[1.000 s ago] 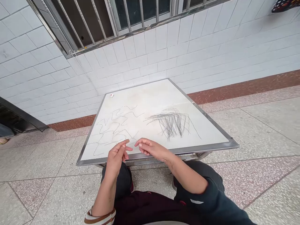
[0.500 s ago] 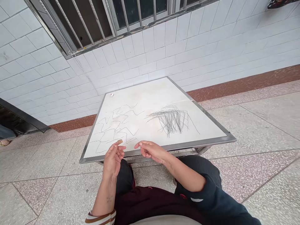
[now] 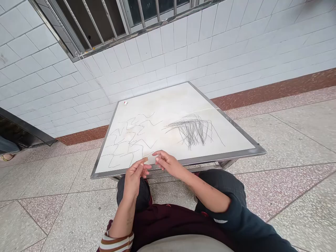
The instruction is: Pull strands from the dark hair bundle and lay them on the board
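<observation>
Over the near edge of the white board table [image 3: 168, 96], my left hand [image 3: 135, 176] is closed, thumb against index finger. A small tan piece [image 3: 145, 159] shows at the index fingertip; whether it is wrapped on or pinched there, I cannot tell. Just to the right is my right hand [image 3: 169, 163], palm down, thumb and index finger slightly apart, other fingers curled under. A narrow gap separates the two hands. Bent thin dark strands [image 3: 128, 141] lie spread across the table's left half. Straighter strands form a dense tangled bundle [image 3: 194, 131] on the right half.
A small white and red object [image 3: 125, 103] sits at the table's far left corner. Behind stands a white tiled wall [image 3: 162, 63] with a barred window [image 3: 110, 21]. At far left, part of another person's foot [image 3: 7, 157] shows near a dark doorway. Speckled floor surrounds the table.
My left hand has moved right, closer to my right hand, and the tan piece moved with it. My right thumb and index finger have parted a little. The view has shifted slightly.
</observation>
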`<state>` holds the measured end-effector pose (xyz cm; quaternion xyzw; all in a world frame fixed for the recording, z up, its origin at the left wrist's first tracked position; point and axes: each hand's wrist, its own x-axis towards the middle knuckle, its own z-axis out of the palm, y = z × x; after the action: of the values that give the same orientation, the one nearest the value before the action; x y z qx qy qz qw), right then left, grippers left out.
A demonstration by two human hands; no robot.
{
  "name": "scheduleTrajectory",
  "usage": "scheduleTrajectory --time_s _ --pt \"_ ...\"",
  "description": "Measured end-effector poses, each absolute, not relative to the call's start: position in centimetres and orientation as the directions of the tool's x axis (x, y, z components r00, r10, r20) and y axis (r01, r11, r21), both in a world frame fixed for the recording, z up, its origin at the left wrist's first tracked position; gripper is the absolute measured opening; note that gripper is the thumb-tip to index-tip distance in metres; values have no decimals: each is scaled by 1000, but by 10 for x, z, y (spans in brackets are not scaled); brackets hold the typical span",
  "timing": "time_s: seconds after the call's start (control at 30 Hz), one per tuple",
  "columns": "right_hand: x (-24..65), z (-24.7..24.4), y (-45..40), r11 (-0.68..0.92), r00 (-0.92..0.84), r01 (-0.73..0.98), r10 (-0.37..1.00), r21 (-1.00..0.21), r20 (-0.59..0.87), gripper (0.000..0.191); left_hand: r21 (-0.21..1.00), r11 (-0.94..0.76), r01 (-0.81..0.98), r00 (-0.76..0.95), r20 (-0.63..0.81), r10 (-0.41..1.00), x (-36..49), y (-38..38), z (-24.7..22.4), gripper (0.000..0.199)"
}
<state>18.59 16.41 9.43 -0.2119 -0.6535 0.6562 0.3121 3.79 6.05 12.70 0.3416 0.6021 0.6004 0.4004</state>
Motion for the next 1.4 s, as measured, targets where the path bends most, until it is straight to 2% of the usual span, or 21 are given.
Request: scheduleTrajectory --time_s 0.13,0.23,0.33,0.4,0.5,0.6,0.67,0.73,0.87,1.07,1.4 --pt "182 90 164 328 -583 -15 764 -944 275 21 989 144 -17 -364 -141 921 41 60 130 42" --pt "184 90 165 490 -578 65 728 -869 368 21 978 195 72 -333 -160 929 40 59 133 41" --pt "186 90 166 566 -607 95 685 -819 403 20 967 205 154 -322 -147 935 37 58 139 40" --pt "187 90 165 576 -630 90 665 -813 401 20 973 200 117 -309 -156 938 36 59 142 43" --pt "187 92 164 541 -628 88 682 -836 375 19 987 127 -98 -341 -153 928 33 61 144 49" --pt "187 96 162 446 -626 67 715 -892 311 16 945 18 -327 -436 -167 884 27 64 139 51" --pt "187 98 160 364 -633 28 728 -931 265 14 921 -2 -390 -464 -194 864 25 66 133 44" --pt "186 100 158 293 -635 -11 736 -956 233 13 919 14 -394 -453 -207 867 26 67 127 35" --pt "186 99 156 250 -645 -16 737 -968 202 12 942 22 -336 -407 -166 898 41 67 119 33" --pt "185 98 155 420 -611 95 741 -903 280 11 971 -41 -237 -487 -82 869 61 70 115 28" --pt "184 98 151 525 -662 166 687 -835 300 12 968 -178 -176 -613 34 790 68 74 101 22"
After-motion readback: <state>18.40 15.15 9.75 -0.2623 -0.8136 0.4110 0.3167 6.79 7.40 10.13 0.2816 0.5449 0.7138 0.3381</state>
